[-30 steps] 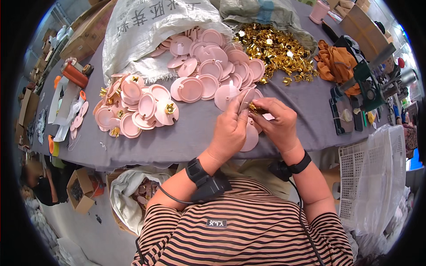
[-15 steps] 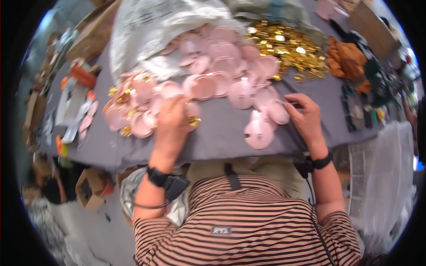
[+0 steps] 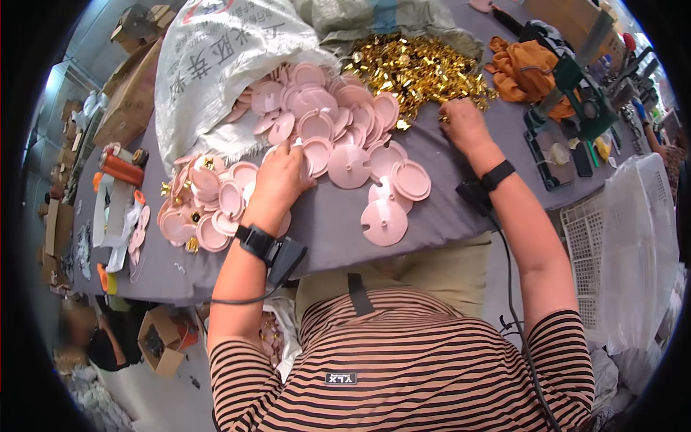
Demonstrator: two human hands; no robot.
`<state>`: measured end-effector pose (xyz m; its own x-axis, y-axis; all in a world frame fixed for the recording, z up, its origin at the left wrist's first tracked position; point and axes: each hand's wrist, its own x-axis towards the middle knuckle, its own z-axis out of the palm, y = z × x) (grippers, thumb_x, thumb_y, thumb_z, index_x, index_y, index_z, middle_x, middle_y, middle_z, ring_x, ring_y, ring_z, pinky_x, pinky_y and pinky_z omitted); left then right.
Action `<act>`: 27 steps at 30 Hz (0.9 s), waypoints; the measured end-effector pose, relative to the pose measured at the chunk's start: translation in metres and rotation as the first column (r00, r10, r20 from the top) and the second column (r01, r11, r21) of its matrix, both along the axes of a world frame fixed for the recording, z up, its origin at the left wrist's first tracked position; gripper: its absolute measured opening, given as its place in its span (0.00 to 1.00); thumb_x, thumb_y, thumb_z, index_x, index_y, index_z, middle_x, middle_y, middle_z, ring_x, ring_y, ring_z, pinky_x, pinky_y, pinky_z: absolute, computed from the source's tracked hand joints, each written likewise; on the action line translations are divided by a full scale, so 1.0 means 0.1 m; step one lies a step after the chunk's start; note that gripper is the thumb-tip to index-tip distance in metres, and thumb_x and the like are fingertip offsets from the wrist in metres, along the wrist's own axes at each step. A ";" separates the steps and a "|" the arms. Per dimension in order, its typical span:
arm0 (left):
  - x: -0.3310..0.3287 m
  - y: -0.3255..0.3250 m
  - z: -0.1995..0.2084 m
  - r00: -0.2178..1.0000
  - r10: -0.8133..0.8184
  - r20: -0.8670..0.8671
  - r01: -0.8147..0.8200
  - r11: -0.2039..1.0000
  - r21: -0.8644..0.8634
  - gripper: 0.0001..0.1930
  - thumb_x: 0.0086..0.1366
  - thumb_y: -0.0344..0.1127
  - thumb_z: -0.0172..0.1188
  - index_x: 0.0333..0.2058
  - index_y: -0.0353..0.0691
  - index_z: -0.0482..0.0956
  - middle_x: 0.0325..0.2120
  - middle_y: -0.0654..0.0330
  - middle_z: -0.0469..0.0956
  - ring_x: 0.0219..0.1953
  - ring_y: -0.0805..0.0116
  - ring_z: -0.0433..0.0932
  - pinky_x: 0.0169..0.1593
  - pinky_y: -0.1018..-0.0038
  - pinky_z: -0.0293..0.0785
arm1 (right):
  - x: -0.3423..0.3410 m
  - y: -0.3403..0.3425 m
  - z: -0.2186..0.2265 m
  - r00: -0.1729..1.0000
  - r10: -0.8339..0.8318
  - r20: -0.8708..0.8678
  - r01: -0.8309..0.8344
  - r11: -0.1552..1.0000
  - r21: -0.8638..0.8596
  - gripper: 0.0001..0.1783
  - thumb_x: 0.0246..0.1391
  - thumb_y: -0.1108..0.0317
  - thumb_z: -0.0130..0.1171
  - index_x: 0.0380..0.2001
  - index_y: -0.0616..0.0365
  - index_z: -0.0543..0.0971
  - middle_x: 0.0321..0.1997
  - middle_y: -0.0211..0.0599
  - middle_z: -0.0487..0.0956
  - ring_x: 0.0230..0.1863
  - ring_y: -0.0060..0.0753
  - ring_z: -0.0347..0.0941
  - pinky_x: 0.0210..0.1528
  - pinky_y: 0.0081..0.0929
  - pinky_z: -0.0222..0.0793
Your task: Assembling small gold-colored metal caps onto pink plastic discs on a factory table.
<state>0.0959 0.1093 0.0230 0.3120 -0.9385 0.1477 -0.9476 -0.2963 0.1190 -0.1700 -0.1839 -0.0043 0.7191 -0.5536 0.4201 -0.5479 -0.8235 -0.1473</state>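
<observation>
My left hand [image 3: 281, 173] is closed at the right side of a heap of pink discs with gold pieces [image 3: 212, 194], its fingers around the edge of a pink disc [image 3: 306, 171] that it partly hides. My right hand [image 3: 466, 126] reaches to the near right edge of a pile of small shiny gold pieces [image 3: 417, 68]. Its fingers are bent together, and what lies between them is hidden. Between the hands, loose notched pink discs [image 3: 384, 222] lie overlapping on the grey cloth. More round pink discs [image 3: 309, 101] spill from a white woven sack [image 3: 216, 65].
Orange cloth [image 3: 522, 68] and a dark green hand tool [image 3: 568, 90] lie at the right. A white box [image 3: 114, 209] and an orange spool [image 3: 121, 165] stand at the left. Beside the table's right front stands a white plastic crate [image 3: 626, 245]. Another person's arm [image 3: 111, 338] shows lower left.
My right hand has moved away from the loose discs, up to the gold pile. The left hand has moved slightly farther from me, among the discs. The whole view has shifted.
</observation>
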 end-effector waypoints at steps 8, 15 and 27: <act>-0.33 -0.13 0.22 0.837 -0.122 -0.534 -0.137 0.897 -0.420 0.30 0.62 0.48 0.68 0.58 0.39 0.73 0.46 0.52 0.78 0.47 0.57 0.80 0.48 0.65 0.79 | -0.35 0.17 0.10 0.872 -0.222 0.437 -0.105 0.787 0.608 0.20 0.49 0.69 0.70 0.47 0.58 0.82 0.38 0.39 0.84 0.41 0.37 0.81 0.46 0.30 0.77; -1.46 -0.34 0.42 -0.351 -0.328 -0.877 -0.321 0.922 -0.216 0.36 0.73 0.64 0.46 0.65 0.39 0.65 0.42 0.56 0.78 0.42 0.69 0.79 0.42 0.75 0.78 | -0.35 1.42 0.43 0.617 0.019 0.787 -0.566 0.705 0.426 0.16 0.53 0.78 0.66 0.47 0.60 0.82 0.44 0.34 0.82 0.44 0.26 0.78 0.45 0.23 0.75; -1.61 -0.34 0.19 -0.234 -0.338 -0.912 -0.256 0.926 -0.278 0.38 0.72 0.67 0.44 0.58 0.34 0.70 0.36 0.61 0.77 0.34 0.75 0.75 0.38 0.77 0.74 | -0.42 1.58 0.53 0.712 0.354 0.606 -0.559 0.808 0.184 0.17 0.49 0.80 0.69 0.44 0.58 0.82 0.43 0.40 0.81 0.40 0.35 0.81 0.41 0.28 0.79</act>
